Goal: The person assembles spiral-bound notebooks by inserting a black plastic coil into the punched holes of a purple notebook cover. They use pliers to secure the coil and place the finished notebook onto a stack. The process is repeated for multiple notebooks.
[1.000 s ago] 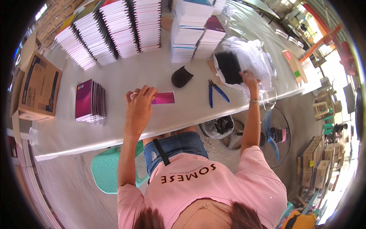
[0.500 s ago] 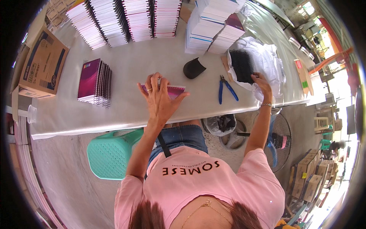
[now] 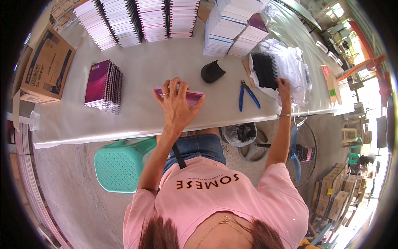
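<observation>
My left hand [image 3: 176, 101] grips an unbound purple-covered booklet [image 3: 194, 98] from above near the table's front edge, with fingers over its far side and the thumb at its right end. The fingers hide much of the booklet. At the right, my right hand [image 3: 284, 89] has its fingers closed at the edge of a bunch of black wire binding combs [image 3: 264, 70] lying on white wrapping [image 3: 296, 83]. Whether a single wire is pinched there is too small to make out. Blue-handled cutting pliers [image 3: 242, 97] lie with jaws away from me, between the hands.
A black curved holder [image 3: 212, 72] sits beyond the pliers. Spiral-bound purple notebooks [image 3: 98, 85] are piled at the left, by a cardboard box [image 3: 49, 68]. Tall stacks of bound books [image 3: 151, 20] and loose page blocks [image 3: 226, 31] line the back. A green stool [image 3: 118, 168] stands below.
My right hand has shifted slightly at the edge of the black wires, its fingers drawn closer together. My left hand keeps its hold on the booklet. The whole view has moved a little.
</observation>
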The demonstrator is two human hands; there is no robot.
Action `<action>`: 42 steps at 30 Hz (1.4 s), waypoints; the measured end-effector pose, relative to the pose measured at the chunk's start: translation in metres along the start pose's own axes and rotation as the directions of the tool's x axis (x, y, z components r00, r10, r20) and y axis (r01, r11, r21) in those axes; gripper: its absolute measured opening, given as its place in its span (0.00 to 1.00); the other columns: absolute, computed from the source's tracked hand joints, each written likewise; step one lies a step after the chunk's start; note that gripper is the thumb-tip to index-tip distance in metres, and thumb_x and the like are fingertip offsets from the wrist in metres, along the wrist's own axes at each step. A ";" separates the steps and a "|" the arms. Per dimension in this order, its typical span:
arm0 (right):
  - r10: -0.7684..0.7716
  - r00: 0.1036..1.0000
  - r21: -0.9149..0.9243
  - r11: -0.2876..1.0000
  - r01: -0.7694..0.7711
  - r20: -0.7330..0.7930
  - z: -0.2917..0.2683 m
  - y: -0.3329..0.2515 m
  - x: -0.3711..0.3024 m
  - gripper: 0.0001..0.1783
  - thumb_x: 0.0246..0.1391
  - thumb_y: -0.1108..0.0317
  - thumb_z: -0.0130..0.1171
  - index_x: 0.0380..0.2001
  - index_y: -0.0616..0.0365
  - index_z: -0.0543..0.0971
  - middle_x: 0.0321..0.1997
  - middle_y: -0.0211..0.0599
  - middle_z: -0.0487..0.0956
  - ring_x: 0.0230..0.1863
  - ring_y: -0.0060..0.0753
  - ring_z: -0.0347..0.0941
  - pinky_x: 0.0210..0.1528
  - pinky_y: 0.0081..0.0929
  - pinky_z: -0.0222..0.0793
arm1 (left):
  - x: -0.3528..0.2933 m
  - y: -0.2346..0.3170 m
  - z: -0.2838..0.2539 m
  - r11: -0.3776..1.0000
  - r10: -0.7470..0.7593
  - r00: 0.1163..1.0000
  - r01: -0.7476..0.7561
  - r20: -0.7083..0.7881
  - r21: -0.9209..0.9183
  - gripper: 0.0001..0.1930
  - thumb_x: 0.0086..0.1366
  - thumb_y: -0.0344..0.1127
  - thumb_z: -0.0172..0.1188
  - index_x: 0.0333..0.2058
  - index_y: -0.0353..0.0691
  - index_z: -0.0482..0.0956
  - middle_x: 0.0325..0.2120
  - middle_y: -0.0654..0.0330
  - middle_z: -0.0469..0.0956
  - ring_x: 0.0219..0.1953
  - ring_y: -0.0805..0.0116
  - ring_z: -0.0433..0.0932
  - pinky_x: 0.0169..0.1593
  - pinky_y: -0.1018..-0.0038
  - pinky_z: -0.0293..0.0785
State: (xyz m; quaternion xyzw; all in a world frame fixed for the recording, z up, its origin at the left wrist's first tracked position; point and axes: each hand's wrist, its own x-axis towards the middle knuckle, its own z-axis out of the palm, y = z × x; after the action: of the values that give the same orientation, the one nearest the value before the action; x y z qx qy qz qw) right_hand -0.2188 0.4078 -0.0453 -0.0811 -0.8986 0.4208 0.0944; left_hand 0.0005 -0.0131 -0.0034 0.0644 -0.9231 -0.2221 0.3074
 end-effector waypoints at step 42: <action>-0.310 0.936 0.850 0.526 0.024 0.165 -0.011 -0.125 -0.086 0.14 0.60 0.71 0.62 0.47 0.66 0.79 0.35 0.32 0.80 0.35 0.21 0.75 0.44 0.21 0.74 | -0.001 -0.001 -0.001 0.999 0.013 1.000 -0.012 -0.014 0.031 0.23 0.49 0.52 0.72 0.38 0.48 0.74 0.46 0.62 0.70 0.55 0.55 0.65 0.59 0.41 0.52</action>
State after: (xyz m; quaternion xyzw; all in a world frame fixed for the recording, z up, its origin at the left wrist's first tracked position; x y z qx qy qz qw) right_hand -0.1411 0.3178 0.0493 0.1257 -0.5946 0.7937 0.0262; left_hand 0.0025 -0.0138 -0.0035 0.0650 -0.9245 -0.2054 0.3144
